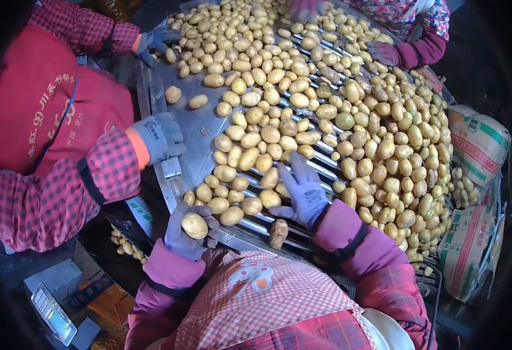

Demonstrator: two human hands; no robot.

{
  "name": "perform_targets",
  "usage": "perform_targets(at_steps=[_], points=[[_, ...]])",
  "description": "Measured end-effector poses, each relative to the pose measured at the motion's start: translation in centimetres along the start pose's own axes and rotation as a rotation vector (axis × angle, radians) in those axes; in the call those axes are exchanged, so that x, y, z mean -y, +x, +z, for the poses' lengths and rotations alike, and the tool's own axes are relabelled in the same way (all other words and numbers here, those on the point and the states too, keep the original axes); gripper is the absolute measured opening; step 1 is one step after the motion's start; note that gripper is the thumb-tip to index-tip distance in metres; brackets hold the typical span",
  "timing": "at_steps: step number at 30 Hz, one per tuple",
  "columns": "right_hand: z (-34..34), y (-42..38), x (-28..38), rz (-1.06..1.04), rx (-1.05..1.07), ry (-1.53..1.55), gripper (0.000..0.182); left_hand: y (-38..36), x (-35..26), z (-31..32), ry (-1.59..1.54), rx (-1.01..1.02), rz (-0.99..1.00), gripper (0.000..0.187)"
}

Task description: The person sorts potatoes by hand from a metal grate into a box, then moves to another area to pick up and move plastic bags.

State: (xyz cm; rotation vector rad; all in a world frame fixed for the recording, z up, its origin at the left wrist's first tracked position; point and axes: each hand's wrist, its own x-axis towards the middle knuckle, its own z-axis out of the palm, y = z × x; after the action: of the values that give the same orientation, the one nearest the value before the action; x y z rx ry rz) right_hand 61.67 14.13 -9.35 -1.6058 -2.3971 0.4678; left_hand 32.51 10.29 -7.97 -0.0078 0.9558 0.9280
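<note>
Potato (194, 226) rests in left hand (181, 240); red apron (28, 87) reads "99".

Wide-angle view, bright and cool-toned at centre, dim toward the periphery; a dark rounded vignette closes the corners, and shapes bow near the edges. Glare streaks the metal rollers (329, 170) and pales the surface (200, 125); small shadows separate the potatoes (270, 135); motion smears a co-worker's hand (306, 9), uppermost

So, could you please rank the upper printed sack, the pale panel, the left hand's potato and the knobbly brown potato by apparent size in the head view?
1. Upper printed sack
2. Pale panel
Left hand's potato and knobbly brown potato: smallest, too alike to rank.
</note>
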Motion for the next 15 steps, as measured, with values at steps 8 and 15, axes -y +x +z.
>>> perform_targets(at_steps=[8, 15], points=[[2.4, 10.8, 0.3, -0.154, -0.019, 0.138, 0.072, -0.6, 1.1, 2.3, 0.125, -0.120, 0.138, 0.066], [-4.9, 1.7, -2.5, -0.144, 0.579, 0.614, 0.026, -1.3, 1.0, 3.2, 0.077, -0.119, 0.203, 0.063]])
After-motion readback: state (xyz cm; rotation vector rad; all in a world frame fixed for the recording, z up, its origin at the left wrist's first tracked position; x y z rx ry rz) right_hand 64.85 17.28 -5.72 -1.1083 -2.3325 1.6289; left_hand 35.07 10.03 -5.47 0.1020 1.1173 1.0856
